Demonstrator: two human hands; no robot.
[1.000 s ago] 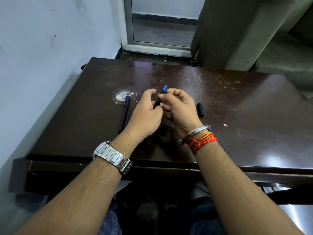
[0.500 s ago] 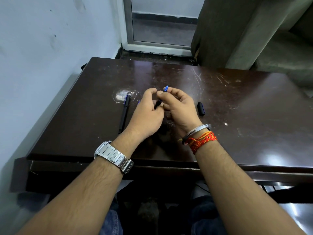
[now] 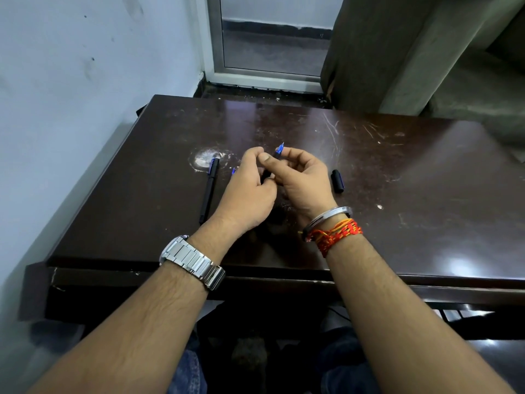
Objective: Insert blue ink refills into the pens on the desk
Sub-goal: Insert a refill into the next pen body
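Gleaming, the scratched desk [image 3: 397, 172] stands beside a pale wall [image 3: 71, 109]; window [image 3: 272, 46] beyond.

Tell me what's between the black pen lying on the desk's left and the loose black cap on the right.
Head view: the left hand and right hand, together gripping a blue-tipped pen, fill that stretch between the lying pen and the cap.
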